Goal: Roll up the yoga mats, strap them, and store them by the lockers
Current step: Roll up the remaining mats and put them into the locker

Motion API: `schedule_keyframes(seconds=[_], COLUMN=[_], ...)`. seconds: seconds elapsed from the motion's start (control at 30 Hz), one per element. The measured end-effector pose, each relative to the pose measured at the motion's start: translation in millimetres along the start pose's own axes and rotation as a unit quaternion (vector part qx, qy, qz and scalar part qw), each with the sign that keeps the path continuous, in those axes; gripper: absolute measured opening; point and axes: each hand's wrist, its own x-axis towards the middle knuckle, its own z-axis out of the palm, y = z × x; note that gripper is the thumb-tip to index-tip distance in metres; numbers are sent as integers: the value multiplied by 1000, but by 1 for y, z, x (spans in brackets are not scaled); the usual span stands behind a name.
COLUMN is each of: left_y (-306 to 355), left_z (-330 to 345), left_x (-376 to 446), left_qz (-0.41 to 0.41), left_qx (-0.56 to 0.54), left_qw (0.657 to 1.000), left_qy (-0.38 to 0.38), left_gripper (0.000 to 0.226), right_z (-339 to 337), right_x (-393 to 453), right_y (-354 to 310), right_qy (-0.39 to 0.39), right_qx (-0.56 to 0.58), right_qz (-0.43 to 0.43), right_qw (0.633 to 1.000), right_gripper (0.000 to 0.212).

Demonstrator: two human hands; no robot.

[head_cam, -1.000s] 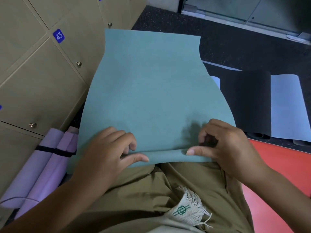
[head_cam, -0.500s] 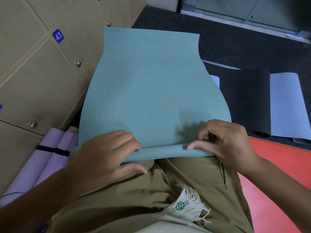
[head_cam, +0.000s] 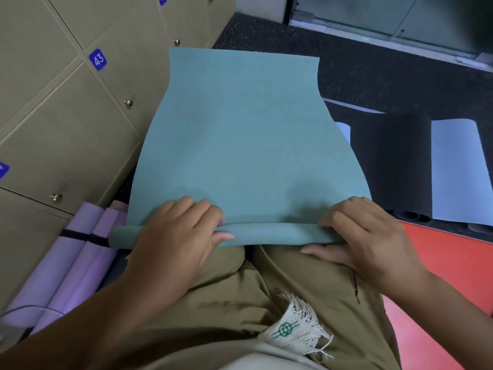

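Observation:
A teal yoga mat lies flat on the dark floor, stretching away from my knees. Its near end is curled into a thin roll right in front of my legs. My left hand grips the left part of that roll, fingers over the top and thumb along the near side. My right hand holds the right end the same way. Two rolled purple mats with a black strap around them lie by the lockers at the left.
Beige numbered lockers line the left side. A black mat and a pale blue mat, each partly rolled, lie at the right. A red mat covers the floor at bottom right. A glass door frame runs along the far edge.
The near end of the teal mat has gone from a folded edge to a small roll. Both hands have shifted from pinching the edge to wrapping round the roll, the right one moving outward.

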Motion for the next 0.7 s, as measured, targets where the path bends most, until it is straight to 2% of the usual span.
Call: schedule_keyframes(seconds=[0.17, 0.37, 0.5, 0.6, 0.7], left_y=[-20, -29, -32, -33, -31], left_z=[2, 4, 3, 1, 1], left_x=[15, 25, 26, 23, 24], left_qz=[-1, -60, 0, 53, 67], left_qx=[-113, -208, -207, -153, -97], left_qw=[994, 976, 978, 987, 993], left_qy=[-6, 2, 11, 0, 3], left_gripper=[37, 31, 35, 48, 46], right_z=[0, -6, -5, -7, -7], right_x=[7, 23, 31, 40, 48], right_y=[9, 13, 17, 23, 29], right_qy=[-31, -102, -124, -146, -162], right_qx=[73, 96, 160, 218, 257], right_qz=[57, 104, 169, 227, 249], right_qw=[995, 985, 965, 938, 920], right_gripper=[49, 43, 44, 40, 39])
